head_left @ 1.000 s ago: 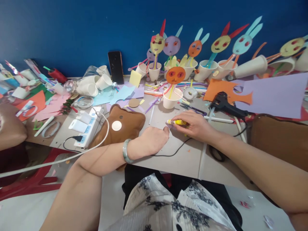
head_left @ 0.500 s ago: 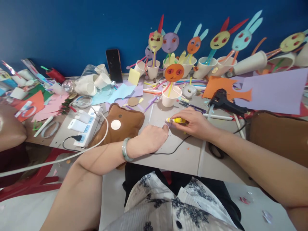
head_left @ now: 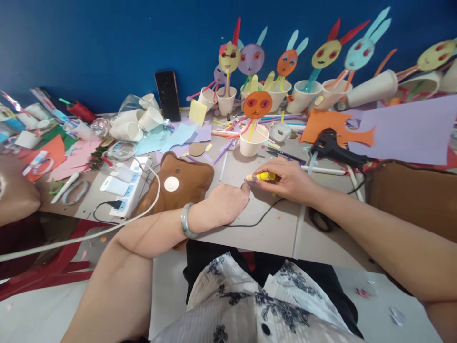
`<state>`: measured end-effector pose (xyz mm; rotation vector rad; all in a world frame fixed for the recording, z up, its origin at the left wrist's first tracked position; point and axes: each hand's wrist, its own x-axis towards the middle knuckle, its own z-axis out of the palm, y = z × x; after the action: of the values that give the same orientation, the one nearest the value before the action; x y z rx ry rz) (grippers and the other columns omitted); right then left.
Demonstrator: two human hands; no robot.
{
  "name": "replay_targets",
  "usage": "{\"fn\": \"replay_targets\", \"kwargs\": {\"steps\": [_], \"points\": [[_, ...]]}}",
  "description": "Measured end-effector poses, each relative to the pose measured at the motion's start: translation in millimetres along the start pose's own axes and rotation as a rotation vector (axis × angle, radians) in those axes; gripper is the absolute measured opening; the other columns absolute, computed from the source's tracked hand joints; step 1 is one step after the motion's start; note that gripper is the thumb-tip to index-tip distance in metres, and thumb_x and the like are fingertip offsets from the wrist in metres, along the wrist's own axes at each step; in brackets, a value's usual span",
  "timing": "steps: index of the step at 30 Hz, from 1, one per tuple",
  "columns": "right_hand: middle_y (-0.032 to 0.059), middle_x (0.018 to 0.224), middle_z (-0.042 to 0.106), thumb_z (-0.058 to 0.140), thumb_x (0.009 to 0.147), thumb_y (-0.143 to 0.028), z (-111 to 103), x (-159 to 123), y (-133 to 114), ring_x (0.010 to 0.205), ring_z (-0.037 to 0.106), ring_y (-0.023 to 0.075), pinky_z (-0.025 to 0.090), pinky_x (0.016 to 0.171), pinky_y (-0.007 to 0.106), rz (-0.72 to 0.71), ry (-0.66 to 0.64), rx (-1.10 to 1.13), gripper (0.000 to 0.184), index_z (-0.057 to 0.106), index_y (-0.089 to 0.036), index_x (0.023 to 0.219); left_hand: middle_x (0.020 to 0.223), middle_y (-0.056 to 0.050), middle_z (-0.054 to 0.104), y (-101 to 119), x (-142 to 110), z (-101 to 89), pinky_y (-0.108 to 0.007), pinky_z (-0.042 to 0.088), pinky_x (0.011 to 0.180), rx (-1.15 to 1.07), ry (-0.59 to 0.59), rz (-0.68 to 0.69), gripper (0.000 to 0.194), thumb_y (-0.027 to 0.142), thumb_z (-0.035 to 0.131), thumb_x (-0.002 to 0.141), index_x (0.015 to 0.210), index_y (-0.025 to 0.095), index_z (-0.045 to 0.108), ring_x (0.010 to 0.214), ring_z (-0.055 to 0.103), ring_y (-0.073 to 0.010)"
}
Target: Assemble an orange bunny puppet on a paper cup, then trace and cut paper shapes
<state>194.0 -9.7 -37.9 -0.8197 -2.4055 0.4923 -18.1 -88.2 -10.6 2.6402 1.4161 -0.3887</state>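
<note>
Right hand [head_left: 289, 180]: I see its fingers drawn narrow around the yellow marker [head_left: 262, 176], gripping its right part.
Left hand [head_left: 228, 202]: fingers curled, thumb forward; I cannot tell whether they pinch anything small.
Marker place: between the hands, low over the table [head_left: 274, 240], nearer me than the cup [head_left: 249, 144] with the orange face [head_left: 257, 105]. I cannot tell whether it touches the tabletop.
Marker risk: with only part of it gripped, I judge a loose pinch could let it roll or twist, and a slip leftward could mark the left thumb.
Cord [head_left: 257, 225] risk: it runs close under both hands, so in my judgement a wrist sweeping over it could snag.
Cup risk: it stands upright just beyond the right hand; a forward knock could tip it, face and all.
Marker axis: I read the long axis as running left to right across my front, nearly level.
Marker heading: its pale, printed end points left, at the left thumb.
</note>
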Motion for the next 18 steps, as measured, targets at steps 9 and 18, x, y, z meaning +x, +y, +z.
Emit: {"fn": "replay_targets", "kwargs": {"steps": [9, 18], "points": [[0.0036, 0.092, 0.083, 0.063, 0.100, -0.048, -0.3, -3.5, -2.9, 0.082, 0.074, 0.0253, 0.054, 0.084, 0.043, 0.054, 0.033, -0.010, 0.022, 0.074, -0.030, 0.098, 0.088, -0.017, 0.080, -1.9, 0.7, 9.6, -0.036, 0.057, 0.072, -0.008, 0.062, 0.013, 0.043, 0.024, 0.044, 0.113, 0.149, 0.001, 0.055, 0.088, 0.082, -0.0298], [0.0053, 0.097, 0.082, 0.063, 0.100, -0.038, -1.1, -4.1, 10.7, 0.092, 0.077, 0.0295, 0.055, 0.095, 0.050, 0.017, 0.128, -0.087, 0.012, 0.072, -0.030, 0.100, 0.088, -0.019, 0.079, 0.9, -0.9, -1.2, -0.040, 0.061, 0.074, -0.011, -0.002, -0.004, 0.036, 0.023, 0.044, 0.112, 0.138, 0.003, 0.060, 0.092, 0.082, -0.0342]]}}
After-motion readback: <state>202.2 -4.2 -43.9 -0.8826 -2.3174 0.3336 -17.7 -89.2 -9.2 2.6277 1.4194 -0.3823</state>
